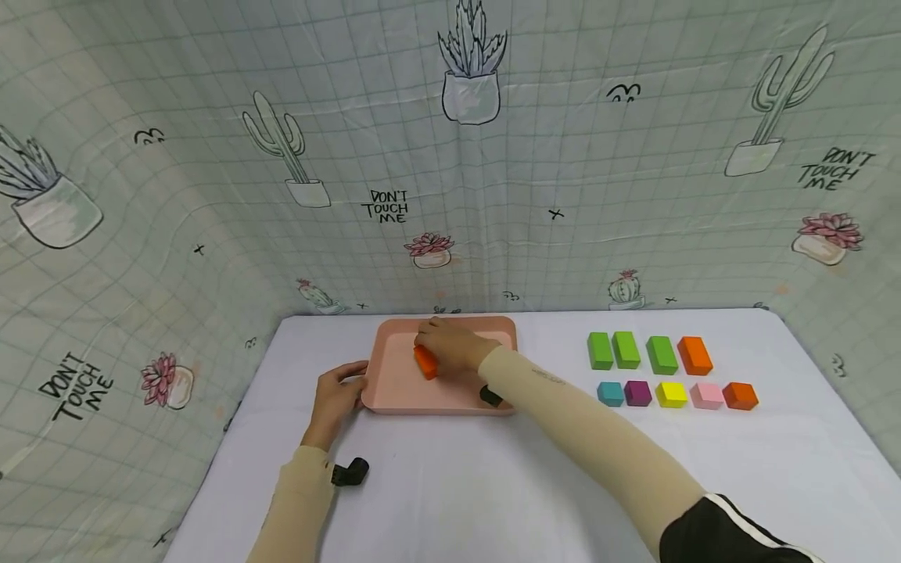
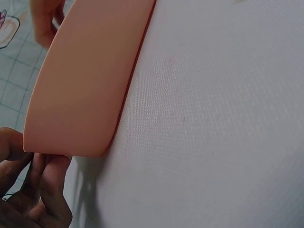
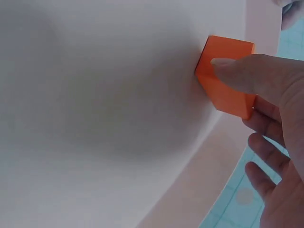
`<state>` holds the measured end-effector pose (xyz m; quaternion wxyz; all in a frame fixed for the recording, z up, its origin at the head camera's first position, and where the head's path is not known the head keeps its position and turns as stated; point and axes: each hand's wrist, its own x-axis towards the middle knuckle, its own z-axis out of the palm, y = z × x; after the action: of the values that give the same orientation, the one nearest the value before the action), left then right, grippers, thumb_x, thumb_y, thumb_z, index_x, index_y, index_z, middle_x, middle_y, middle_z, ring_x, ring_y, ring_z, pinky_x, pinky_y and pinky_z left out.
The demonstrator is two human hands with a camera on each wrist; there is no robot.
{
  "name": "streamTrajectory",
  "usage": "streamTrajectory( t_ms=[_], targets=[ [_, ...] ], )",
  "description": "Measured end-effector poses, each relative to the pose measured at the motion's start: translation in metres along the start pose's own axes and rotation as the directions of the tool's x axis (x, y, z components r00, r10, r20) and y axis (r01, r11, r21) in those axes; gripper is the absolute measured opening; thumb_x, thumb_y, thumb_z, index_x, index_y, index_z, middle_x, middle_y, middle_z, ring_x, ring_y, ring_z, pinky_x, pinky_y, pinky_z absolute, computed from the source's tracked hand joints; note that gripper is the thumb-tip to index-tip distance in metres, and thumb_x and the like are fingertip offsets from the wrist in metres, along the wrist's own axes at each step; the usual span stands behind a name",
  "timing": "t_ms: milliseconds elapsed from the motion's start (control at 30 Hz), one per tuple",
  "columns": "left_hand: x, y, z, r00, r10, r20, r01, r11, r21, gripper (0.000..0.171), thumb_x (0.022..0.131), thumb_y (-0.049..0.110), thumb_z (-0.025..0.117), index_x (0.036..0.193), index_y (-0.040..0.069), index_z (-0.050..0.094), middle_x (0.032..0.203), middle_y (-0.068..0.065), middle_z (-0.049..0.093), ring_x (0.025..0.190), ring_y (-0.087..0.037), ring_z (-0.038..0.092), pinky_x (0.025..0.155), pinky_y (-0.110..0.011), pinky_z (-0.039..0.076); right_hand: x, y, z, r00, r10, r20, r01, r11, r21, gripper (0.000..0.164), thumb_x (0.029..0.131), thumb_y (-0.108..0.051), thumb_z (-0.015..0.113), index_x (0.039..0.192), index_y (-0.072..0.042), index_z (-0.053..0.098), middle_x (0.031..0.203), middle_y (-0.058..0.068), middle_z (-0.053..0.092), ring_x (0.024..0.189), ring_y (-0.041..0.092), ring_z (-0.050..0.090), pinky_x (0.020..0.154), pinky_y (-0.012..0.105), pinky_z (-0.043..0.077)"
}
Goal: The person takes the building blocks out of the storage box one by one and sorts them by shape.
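Our right hand is over the pink tray, thumb and fingers pinched round an orange block. In the right wrist view the thumb lies flat along the block's top face w/ the other fingers behind it, and the block sits low over the tray floor; we can't tell if it touches. That grip prob. keeps the block square as it goes down.

Our left hand is at the tray's near-left corner, fingers curled vs the rim. From the left wrist cam the fingertips meet the tray wall right at the corner — looks like bracing, so the tray doesn't slide under the other hand.

Well to the right of the right hand: 2 rows of blocks. Far row = three green blocks + one orange brick. Near row = teal, purple, yellow, pink, orange cubes, neatly spaced.

Everything rests on a white cloth-covered table; weave shows in the left wrist view. Behind and both sides: pale grid-pattern backdrop w/ cactus drawings and "DON'T TOUCH ME" lettering.
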<state>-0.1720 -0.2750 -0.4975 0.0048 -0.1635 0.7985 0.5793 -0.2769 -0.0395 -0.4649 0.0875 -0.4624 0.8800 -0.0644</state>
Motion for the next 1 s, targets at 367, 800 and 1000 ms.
streamTrajectory(
  t_ms=[367,800,1000],
  targets=[
    [-0.004,0.004,-0.001,1.000,0.006,0.008,-0.007,1.000,0.010,0.036,0.102,-0.001,0.060,0.136,-0.007,0.066,0.136,-0.028,0.064,0.074,-0.007,0.060,0.058,-0.020,0.051,-0.040,0.015,-0.005,0.993,-0.073,-0.095,0.051,0.975,-0.217,0.043,0.103,-0.007,0.067,0.144,-0.007,0.057,0.150,0.010,0.056,0.140,0.031,0.048,0.123,0.045,0.035],
    [-0.002,0.002,0.002,1.000,-0.002,-0.015,0.002,1.000,0.008,0.037,0.100,-0.002,0.060,0.135,-0.007,0.067,0.134,-0.027,0.065,0.071,-0.007,0.061,0.056,-0.021,0.051,-0.095,0.031,-0.016,0.957,-0.082,-0.279,0.032,0.983,-0.180,0.048,0.093,-0.002,0.078,0.138,-0.004,0.060,0.139,0.011,0.060,0.134,0.034,0.052,0.119,0.048,0.040],
    [-0.003,0.002,0.001,1.000,0.003,0.011,-0.003,1.000,0.004,0.037,0.102,-0.001,0.059,0.137,-0.007,0.065,0.137,-0.029,0.063,0.071,-0.006,0.059,0.057,-0.020,0.050,-0.124,0.044,-0.019,0.940,-0.017,-0.341,-0.023,0.993,-0.112,0.055,0.088,-0.007,0.084,0.138,-0.006,0.062,0.138,0.009,0.060,0.135,0.033,0.051,0.118,0.050,0.040]
  ],
)
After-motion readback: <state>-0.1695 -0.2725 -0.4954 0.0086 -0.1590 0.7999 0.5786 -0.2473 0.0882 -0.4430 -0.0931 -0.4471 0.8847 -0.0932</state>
